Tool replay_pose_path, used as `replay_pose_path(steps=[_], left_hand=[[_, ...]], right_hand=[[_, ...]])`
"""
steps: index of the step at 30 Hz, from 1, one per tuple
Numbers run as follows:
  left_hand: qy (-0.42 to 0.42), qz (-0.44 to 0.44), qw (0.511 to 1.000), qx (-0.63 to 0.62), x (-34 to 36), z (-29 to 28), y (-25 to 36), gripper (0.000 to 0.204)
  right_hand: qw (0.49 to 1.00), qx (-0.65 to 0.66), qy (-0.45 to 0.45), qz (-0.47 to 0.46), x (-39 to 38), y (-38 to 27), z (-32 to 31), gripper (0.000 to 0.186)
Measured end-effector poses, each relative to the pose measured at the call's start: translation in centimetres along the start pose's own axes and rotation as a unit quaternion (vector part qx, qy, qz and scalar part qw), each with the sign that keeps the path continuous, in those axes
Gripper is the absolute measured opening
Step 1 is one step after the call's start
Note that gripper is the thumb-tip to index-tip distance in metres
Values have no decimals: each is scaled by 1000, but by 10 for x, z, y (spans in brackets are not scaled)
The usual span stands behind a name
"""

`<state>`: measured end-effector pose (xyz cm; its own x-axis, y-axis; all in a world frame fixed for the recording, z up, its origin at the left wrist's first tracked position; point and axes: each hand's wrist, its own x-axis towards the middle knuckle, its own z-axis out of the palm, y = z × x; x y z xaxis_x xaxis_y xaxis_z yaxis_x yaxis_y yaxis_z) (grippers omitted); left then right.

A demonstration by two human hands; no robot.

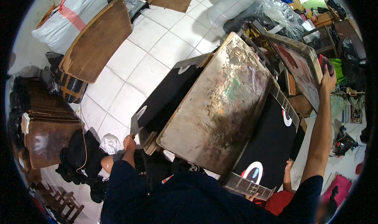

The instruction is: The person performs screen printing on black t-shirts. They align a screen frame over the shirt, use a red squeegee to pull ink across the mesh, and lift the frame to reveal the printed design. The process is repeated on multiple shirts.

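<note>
- Worn board (214,106) in front of me, mid-scene. Long axis slants from near-left to far-right. Top face scuffed, stained brown and green.
- Left black panel (167,98) just beside its left side, long axis roughly parallel to the board's, clear strip (134,126) at the near-left end.
- Right black panel (265,139) on the board's right, also running near-left to far-right. Clear strips at near and far ends, a white oval print by each.
- Framed screen (299,68) far right of the board, tilted up, visible reddish face turned toward the board. Long side slants from far-left to near-right.
- Right grip (328,79): clamped on a dark pad (326,64) at the screen's right edge. Screen lies directly left of this grip. Can't tell if my fingers have the frame too.
- Left grip (129,142): fingers curled at the near-left corner of the left panel, by the strip. Can't tell if clamped. Panel extends far and right from it; board sits to its right.
- Co-worker's hand (289,166) at the right panel's right edge, red garment (278,202) near it.
- White tiled floor (147,37) beyond, far side.
</note>
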<state>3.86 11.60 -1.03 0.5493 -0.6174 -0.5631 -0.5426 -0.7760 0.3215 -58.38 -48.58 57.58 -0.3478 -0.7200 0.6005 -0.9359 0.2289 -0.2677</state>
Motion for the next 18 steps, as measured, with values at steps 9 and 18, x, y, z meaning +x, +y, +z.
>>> replay_pose_path(steps=[9,18], left_hand=[[335,344,856,-192,28,-139,184,6],[509,460,695,-217,-50,-262,424,14]], right_hand=[[999,-31,24,8,-2,-19,2,58],[999,39,-9,21,-38,-46,-17,43]])
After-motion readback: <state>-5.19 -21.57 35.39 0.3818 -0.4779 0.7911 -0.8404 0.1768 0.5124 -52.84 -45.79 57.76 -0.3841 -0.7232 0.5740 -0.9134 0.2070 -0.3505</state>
